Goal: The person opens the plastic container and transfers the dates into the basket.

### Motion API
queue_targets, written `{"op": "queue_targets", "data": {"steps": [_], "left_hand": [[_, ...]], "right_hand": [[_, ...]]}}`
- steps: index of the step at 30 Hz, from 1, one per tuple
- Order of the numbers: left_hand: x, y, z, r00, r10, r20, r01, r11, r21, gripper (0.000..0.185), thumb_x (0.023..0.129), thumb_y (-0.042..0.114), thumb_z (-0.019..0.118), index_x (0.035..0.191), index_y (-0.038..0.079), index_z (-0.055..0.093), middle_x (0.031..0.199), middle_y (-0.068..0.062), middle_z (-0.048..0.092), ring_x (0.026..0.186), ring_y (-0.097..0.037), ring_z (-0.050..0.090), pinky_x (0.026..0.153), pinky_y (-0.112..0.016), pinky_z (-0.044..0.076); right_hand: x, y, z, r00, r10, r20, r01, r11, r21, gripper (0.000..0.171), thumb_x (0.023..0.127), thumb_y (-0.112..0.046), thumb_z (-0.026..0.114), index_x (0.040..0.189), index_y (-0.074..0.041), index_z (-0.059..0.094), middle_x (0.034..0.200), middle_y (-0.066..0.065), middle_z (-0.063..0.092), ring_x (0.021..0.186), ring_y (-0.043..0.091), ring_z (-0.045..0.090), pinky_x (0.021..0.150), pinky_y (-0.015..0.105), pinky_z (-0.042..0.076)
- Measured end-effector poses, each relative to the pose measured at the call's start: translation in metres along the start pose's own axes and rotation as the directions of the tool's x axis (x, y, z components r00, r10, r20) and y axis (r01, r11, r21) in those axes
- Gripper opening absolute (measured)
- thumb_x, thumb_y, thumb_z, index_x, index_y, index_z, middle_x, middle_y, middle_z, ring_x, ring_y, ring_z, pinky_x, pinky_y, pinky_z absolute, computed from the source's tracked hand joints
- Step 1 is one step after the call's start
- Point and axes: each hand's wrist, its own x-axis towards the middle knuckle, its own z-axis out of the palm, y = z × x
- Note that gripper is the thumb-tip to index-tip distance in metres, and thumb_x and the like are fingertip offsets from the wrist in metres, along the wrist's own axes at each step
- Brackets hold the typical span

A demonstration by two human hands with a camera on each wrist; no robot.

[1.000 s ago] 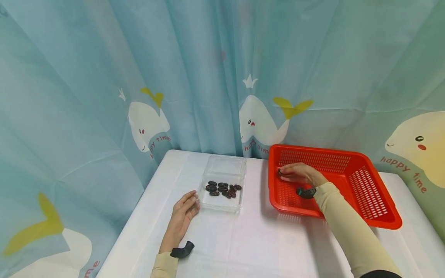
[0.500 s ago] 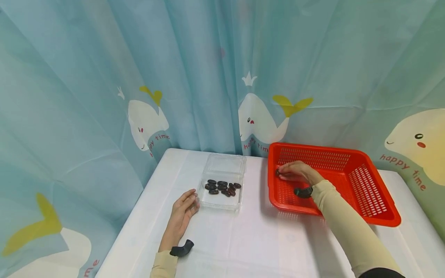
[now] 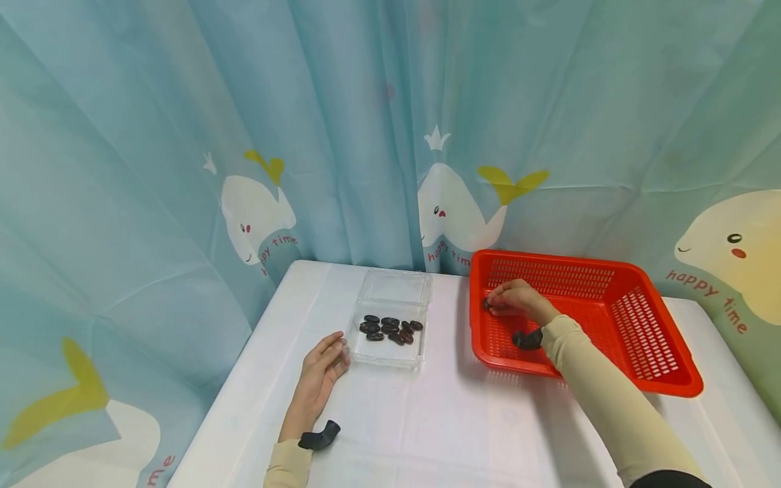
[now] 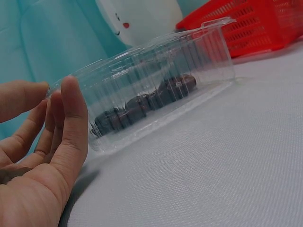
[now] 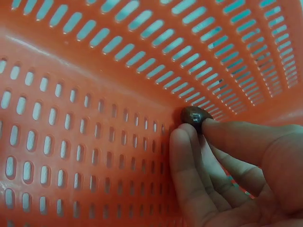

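Note:
In the head view a clear plastic box stands on the table with its lid folded back. Several glossy dark brown dates lie inside, grouped in its middle. My left hand is at the box's left side; in the left wrist view its thumb and fingers pinch the upper rim near a corner. My right hand reaches into a red plastic basket, near the basket's left wall. Between its thumb and fingertips it pinches one dark brown date, close to the slotted wall in the right wrist view.
A white cloth covers the table. Behind it hangs a blue curtain printed with whales. The basket's slotted walls rise around the right hand, and table surface lies between the box and the basket.
My right hand has shifted slightly left and its wrist has turned a little, staying inside the basket. The left hand and the box keep their places.

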Motion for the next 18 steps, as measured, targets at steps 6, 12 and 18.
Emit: {"op": "queue_targets", "data": {"steps": [6, 12, 18], "left_hand": [[0.0017, -0.0012, -0.0017, 1.0, -0.006, 0.004, 0.006, 1.0, -0.009, 0.047, 0.107, 0.011, 0.058, 0.149, -0.003, 0.043, 0.118, 0.001, 0.057, 0.098, -0.008, 0.059, 0.086, -0.02, 0.057], [0.001, -0.0014, -0.0024, 1.0, -0.013, 0.002, 0.013, 1.0, -0.01, 0.046, 0.107, 0.011, 0.057, 0.148, -0.004, 0.043, 0.117, 0.0, 0.057, 0.096, -0.008, 0.058, 0.086, -0.02, 0.057], [0.001, -0.0006, -0.0024, 1.0, -0.006, 0.012, 0.006, 1.0, -0.016, 0.045, 0.107, 0.01, 0.056, 0.147, -0.004, 0.043, 0.116, 0.0, 0.057, 0.096, -0.008, 0.058, 0.085, -0.019, 0.057]], "right_hand": [[0.0003, -0.0012, 0.0022, 0.999, -0.025, -0.031, 0.023, 0.997, -0.068, 0.028, 0.103, -0.002, 0.06, 0.122, 0.017, 0.064, 0.107, 0.021, 0.075, 0.088, 0.019, 0.072, 0.086, 0.038, 0.065], [-0.001, -0.0039, 0.0029, 0.999, -0.018, -0.044, 0.013, 0.996, -0.091, 0.027, 0.102, -0.001, 0.061, 0.122, 0.017, 0.064, 0.107, 0.022, 0.075, 0.089, 0.021, 0.073, 0.09, 0.041, 0.065], [-0.0056, -0.0054, 0.0003, 0.998, -0.045, -0.04, 0.04, 0.994, -0.106, 0.027, 0.102, 0.0, 0.059, 0.122, 0.017, 0.064, 0.11, 0.022, 0.074, 0.093, 0.022, 0.072, 0.093, 0.043, 0.063]]}}
